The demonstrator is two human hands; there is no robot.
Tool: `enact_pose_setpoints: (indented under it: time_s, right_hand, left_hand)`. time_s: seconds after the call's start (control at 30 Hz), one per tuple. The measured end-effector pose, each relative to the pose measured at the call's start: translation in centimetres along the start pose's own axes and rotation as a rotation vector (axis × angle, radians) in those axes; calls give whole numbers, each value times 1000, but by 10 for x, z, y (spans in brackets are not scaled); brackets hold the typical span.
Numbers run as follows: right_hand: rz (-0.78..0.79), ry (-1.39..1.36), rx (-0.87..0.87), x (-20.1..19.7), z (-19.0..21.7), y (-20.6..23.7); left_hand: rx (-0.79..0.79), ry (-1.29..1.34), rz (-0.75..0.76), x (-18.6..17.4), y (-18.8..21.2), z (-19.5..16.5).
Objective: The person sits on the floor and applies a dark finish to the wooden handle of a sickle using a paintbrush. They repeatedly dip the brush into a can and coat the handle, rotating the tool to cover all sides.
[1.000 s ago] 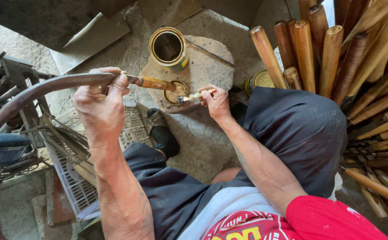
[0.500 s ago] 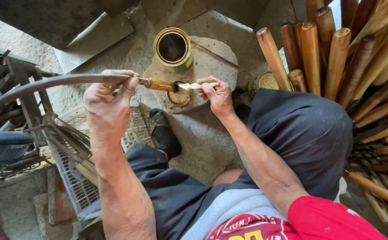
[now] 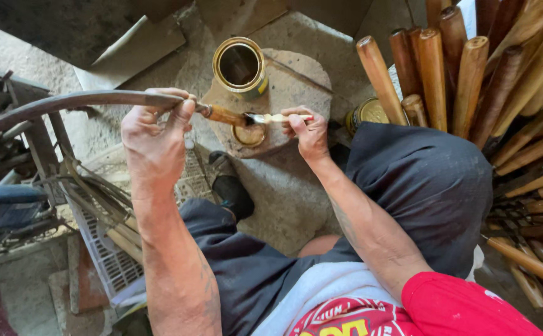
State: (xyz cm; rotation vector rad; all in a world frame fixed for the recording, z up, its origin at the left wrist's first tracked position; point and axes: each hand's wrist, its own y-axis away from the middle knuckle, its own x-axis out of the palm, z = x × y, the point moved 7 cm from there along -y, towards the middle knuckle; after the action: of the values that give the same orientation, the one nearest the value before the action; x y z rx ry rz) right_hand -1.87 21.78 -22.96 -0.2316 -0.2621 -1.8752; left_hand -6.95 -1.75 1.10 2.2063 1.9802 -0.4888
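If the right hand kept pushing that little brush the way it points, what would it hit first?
The right hand points its small brush leftward at the wooden handle of the curved blade that the left hand grips. The bristles look already at it, though depth is unclear.

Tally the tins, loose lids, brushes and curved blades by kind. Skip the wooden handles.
tins: 2, the open tin and the closed tin
loose lid: 1
brush: 1, in the right hand
curved blade: 1, in the left hand
Total: 5
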Motion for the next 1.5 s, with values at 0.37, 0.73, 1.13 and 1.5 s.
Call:
enact_pose_setpoints:
  time_s: [0.37,0.73,1.13,1.5]
  right_hand:
    - [144,-48,-81,33,39,4]
    - [193,-227,-236,42,119,21]
    - [89,-528,92,18,11,4]
    - [-31,-182,81,-2,-9,6]
  left_hand:
    - [-28,86,21,5,-4,1]
    - [-5,57,10,6,-5,-2]
    - [5,116,1,-6,-3,11]
    - [-29,-158,-157,-11,-3,9]
